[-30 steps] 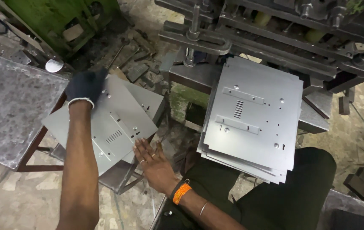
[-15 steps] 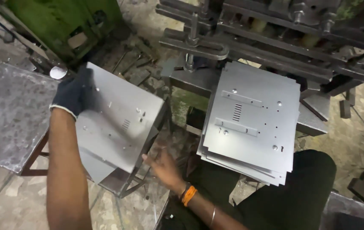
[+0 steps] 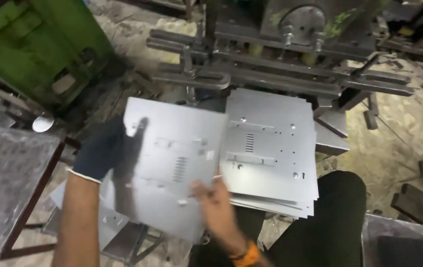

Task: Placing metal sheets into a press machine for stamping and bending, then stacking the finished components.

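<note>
Sheet [image 3: 172, 163] btwn both hands.

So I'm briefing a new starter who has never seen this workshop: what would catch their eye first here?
Probably the punched metal sheet held up in the centre, with the gloved left hand on its left edge and the bare right hand at its lower edge. Just right of it lies a stack of similar sheets, under the grey press frame. A green machine fills the upper left corner.
</note>
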